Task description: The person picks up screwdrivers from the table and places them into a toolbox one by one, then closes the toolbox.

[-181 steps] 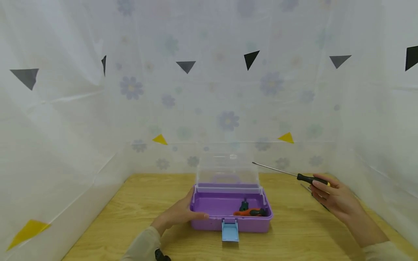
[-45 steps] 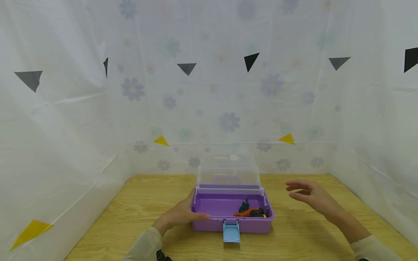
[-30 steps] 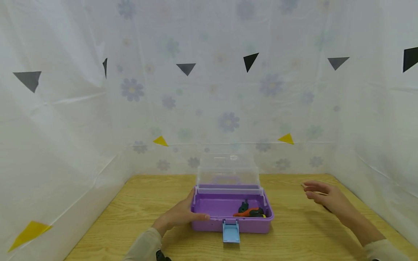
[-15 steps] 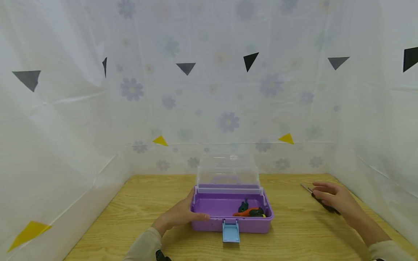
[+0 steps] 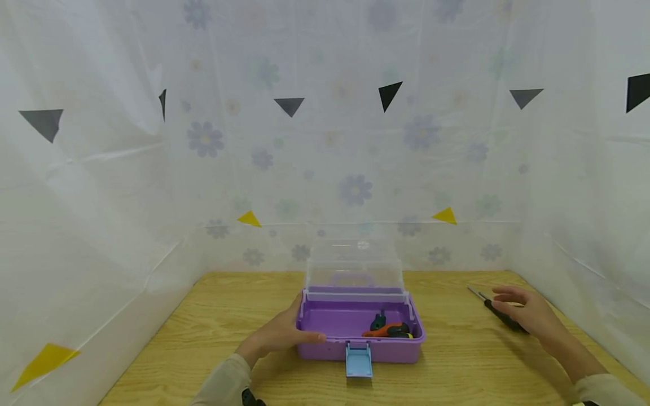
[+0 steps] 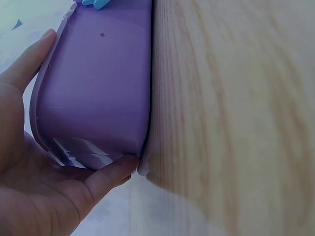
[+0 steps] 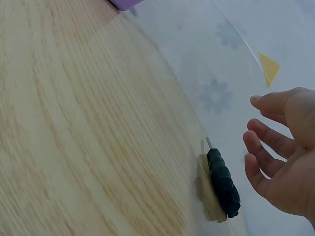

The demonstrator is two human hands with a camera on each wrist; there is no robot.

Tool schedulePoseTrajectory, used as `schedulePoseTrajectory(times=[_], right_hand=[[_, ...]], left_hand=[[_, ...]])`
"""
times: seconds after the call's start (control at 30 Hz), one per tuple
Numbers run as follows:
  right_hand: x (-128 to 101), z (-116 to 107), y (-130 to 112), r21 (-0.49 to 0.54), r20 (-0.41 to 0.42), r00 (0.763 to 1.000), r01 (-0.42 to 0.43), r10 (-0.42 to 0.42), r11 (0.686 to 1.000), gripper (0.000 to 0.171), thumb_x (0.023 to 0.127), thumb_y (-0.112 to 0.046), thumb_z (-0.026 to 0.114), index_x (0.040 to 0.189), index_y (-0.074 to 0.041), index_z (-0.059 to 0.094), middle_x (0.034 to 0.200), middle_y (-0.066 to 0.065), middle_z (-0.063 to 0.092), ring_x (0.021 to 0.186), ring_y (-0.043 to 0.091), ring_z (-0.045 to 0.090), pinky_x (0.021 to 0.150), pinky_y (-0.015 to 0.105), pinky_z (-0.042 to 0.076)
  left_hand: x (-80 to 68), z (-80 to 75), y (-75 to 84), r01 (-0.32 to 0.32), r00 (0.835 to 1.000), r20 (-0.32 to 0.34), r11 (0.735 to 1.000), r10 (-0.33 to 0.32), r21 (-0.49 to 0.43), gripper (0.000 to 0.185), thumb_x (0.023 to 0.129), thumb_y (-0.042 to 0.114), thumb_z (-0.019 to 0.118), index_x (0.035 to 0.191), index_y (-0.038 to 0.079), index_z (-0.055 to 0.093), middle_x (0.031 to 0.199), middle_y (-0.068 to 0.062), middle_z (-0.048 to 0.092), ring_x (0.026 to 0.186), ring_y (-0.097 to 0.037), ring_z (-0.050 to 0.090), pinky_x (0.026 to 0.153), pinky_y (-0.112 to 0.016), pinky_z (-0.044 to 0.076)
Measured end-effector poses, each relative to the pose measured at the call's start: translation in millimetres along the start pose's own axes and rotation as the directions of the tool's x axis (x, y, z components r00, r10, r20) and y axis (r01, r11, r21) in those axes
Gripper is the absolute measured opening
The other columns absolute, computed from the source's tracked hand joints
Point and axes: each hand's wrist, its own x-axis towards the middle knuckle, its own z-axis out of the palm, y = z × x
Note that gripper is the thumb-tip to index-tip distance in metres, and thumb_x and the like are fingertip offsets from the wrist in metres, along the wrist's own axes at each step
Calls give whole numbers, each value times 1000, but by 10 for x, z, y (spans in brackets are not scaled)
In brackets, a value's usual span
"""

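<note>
1. I see the black-handled screwdriver (image 5: pixel 500 314) lying just under my right hand (image 5: pixel 525 312), light, stiff; its ribbed handle looks the surest place to grip.
2. The fingers hover relaxed, holding nothing.
3. My left hand (image 5: pixel 278 334) grips the purple box (image 5: pixel 325 348).

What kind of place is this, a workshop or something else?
Probably a staged recording booth, not a workshop: a wooden table walled on three sides by flower-print plastic sheeting stuck with triangle markers, holding only a purple toolbox and a screwdriver.
</note>
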Motion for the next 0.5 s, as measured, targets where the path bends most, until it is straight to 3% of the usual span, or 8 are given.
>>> schedulePoseTrajectory(times=[0.07,0.13,0.27,0.5], right_hand=[[9,0,26,-51,-4,1000,-1,1,999,58,104,-29,66,142,12,50,127,32,62,109,43,64,77,38,59],[18,-1,62,-103,-9,1000,4,-4,995,57,104,-28,67,142,11,51,124,31,64,110,52,62,79,46,59],[34,0,154,-214,-22,999,19,-24,977,53,102,-25,69,138,10,54,117,28,67,106,53,64,81,59,56],[71,52,291,-408,-28,997,56,-74,911,49,95,-19,75,129,12,59,104,26,70,94,49,65,72,60,54]], left_hand=[[4,-4,-3,-4,1000,2,1000,4,-2,128,83,45,84,166,9,-6,160,-28,35,142,-46,39,115,-67,26],[3,-8,-4,-3,1000,2,1000,3,4,129,83,47,84,166,9,-7,160,-28,35,142,-45,39,115,-67,27],[1,-14,-4,3,1000,0,1000,-3,21,130,83,49,84,165,9,-8,161,-28,33,143,-45,38,116,-65,27],[7,-8,-21,-3,1000,4,1000,3,8,128,83,47,84,166,11,-7,160,-27,35,142,-45,40,115,-66,27]])
